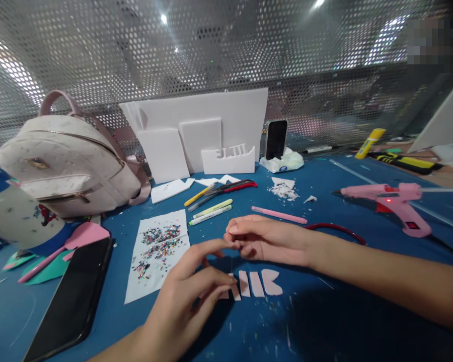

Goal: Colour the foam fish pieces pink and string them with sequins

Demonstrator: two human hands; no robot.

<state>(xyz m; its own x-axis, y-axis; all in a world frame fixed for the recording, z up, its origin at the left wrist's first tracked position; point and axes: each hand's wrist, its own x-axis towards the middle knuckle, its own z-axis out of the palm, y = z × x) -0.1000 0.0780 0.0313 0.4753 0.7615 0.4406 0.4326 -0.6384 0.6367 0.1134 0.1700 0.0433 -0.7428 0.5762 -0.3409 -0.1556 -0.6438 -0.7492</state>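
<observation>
My left hand [196,286] hovers over the table with its fingers apart and loosely bent. Its index fingertip meets the fingertips of my right hand [266,239]. The right hand is closed, thumb against curled fingers, and whatever may be in that pinch is too small to make out. A faint thin strand seems to hang below the fingertips. Under and beside the left fingers lie flat pale pink cut-out pieces [255,284] in a row, the leftmost partly covered by the hand. Left of that hand, a white paper sheet [138,274] carries small multicoloured gems [162,241].
A pink glue gun [394,193] with its red light on lies right. Ahead are a pink marker [279,214], other pens [213,211], cutters [226,188] and white foam boards [162,153]. A phone [73,296] and a backpack [68,156] sit left on the blue table [305,327].
</observation>
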